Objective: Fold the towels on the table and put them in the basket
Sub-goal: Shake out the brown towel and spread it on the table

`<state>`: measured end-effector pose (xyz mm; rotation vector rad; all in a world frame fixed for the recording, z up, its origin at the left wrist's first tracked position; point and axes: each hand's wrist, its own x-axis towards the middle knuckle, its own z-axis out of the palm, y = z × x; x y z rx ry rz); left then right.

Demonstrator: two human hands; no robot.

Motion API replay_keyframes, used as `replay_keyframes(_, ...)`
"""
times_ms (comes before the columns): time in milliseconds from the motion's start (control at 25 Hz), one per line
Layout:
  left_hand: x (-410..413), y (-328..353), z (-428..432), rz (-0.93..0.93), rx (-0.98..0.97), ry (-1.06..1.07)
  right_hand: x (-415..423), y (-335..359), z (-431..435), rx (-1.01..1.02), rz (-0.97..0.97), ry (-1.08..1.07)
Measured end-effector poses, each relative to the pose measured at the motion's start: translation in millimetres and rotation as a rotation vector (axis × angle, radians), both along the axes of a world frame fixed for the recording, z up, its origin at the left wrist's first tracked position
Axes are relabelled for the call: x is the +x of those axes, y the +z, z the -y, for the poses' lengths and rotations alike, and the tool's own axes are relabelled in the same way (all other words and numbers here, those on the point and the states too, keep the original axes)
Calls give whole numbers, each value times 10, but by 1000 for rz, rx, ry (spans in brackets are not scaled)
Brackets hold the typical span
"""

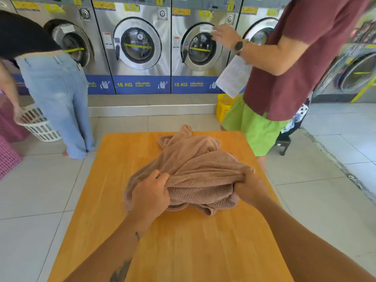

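Head: bunched towel [195, 169], lengthwise near-to-far

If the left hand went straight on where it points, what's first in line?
The bunched brown towel that the left hand grips: its heap lies directly ahead, as far as depth shows.

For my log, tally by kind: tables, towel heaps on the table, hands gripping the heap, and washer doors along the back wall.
table: 1
brown towel heap: 1, whether it is one towel or more cannot be told
hands gripping it: 2, left hand and right hand
washer doors: 4
Total: 8
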<state>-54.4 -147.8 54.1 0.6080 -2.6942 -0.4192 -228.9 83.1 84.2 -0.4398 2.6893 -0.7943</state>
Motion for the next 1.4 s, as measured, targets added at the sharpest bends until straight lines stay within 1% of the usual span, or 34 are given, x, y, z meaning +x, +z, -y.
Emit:
replay_keyframes(80, 135, -24, 103, 46, 2, 48, 105, 146, 38, -147, -61, -55)
replay_keyframes(120, 198, -33, 165, 61, 3, 69, 112, 220, 54, -194, -136, -71)
replay_keyframes(200, 270, -34, 242, 53, -20, 79, 138, 380, 100, -196, -335, -65)
replay_keyframes(240, 268, -26, 237, 48, -44, 79, 148, 442, 123, -205, -375, -90)
replay_keyframes(280, 248, -6, 207, 53, -67, 92, 151, 473, 146, -239, -351, -139)
replay_keyframes(320, 229, 17, 159, 58, -83, 121, 177, 467, 172, -268, -278, -196)
replay_keyframes(360, 211, 50, 104, 40, -103, 150, 230, 441, 185, -260, -187, -224)
replay_keyframes(400, 199, 64, 51, -10, -133, 148, 279, 350, 203, -205, -131, -200)
replay_keyframes(440, 198, 61, -4, -75, -172, 100, 335, 241, 213, -133, -89, -139)
replay_keyframes(480, 207, 29, -62, -126, -216, 5, 400, 110, 226, -72, -27, -64)
replay_keyframes(520, 230, -31, -127, -138, -241, -116, 487, 4, 238, -37, 61, 8)
replay_keyframes(600, 264, -190, -264, -52, -217, -304, 616, -218, 266, 99, 177, 78)
replay_keyframes(640, 267, -266, -326, 34, -179, -330, 665, -324, 285, 198, 199, 103)
replay_keyframes(720, 251, -391, -429, 273, -114, -273, 769, -547, 321, 313, 212, 122)
replay_keyframes(800, 189, -479, -497, 440, -108, -207, 900, -714, 383, 390, 103, 97)
replay_keyframes(880, 107, -505, -504, 473, -153, -157, 931, -824, 397, 426, -101, 67)
replay_keyframes(960, 35, -513, -450, 441, -212, -128, 857, -817, 373, 426, -211, 149)
replay_keyframes(1040, -22, -554, -343, 420, -229, -131, 702, -719, 237, 389, -230, 274)
replay_keyframes(1120, -91, -555, -196, 328, -212, -129, 488, -548, -16, 328, -315, 358)
replay_keyframes(1200, -175, -499, -41, 236, -158, -94, 247, -292, -327, 193, -418, 311)
replay_keyframes(1280, -251, -431, 72, 165, -163, -82, 45, -33, -575, 59, -517, 204)
replay_keyframes(1400, -309, -371, 38, 91, -220, -96, -156, 120, -683, 20, -603, 95)
